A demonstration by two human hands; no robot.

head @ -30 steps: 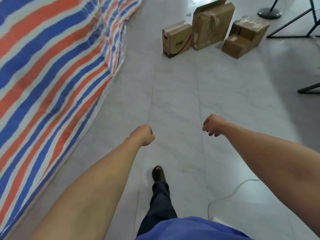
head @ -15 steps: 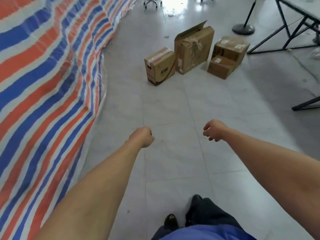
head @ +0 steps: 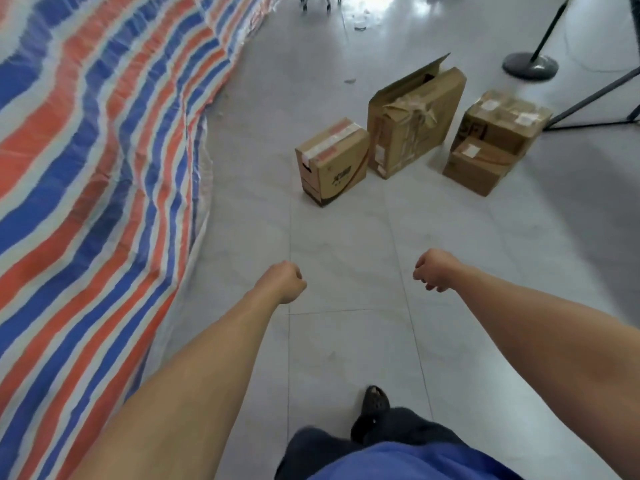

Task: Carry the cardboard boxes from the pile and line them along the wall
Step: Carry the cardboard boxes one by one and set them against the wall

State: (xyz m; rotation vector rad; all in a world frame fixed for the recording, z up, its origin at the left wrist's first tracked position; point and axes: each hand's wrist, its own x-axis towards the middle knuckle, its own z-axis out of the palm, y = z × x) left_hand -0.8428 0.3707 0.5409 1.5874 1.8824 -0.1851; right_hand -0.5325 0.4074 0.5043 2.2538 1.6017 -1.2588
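Both arms reach fwd over the tiled floor (head: 346, 244), bare to the elbow. Left hand (head: 285, 282) & right hand (head: 433, 268) are each curled into a fist w/ nothing in them. They're side by side & well apart. Neither touches a box.

The cardboard boxes stand in a group on the floor, far from the hands & a bit to the right. Taped box (head: 332, 164) is nearest, w/ red-white tape across the top & dark print on its side. Just right of it is the tall box (head: 412, 123), top flap up, torn tape on its face; touching or not, can't tell. Further right, across a gap, is the printed box (head: 502, 123) w/ labels on top. The low box (head: 478, 166) sits against its near side.

Left side: red-blue-white striped tarp (head: 86, 168) runs near to far, its edge on the floor. Far right: round stand base (head: 530, 65) w/ pole, plus black frame legs (head: 595, 95). Near, at the bottom: dark shoe (head: 372, 407), dark trousers, blue shirt (head: 398, 460).
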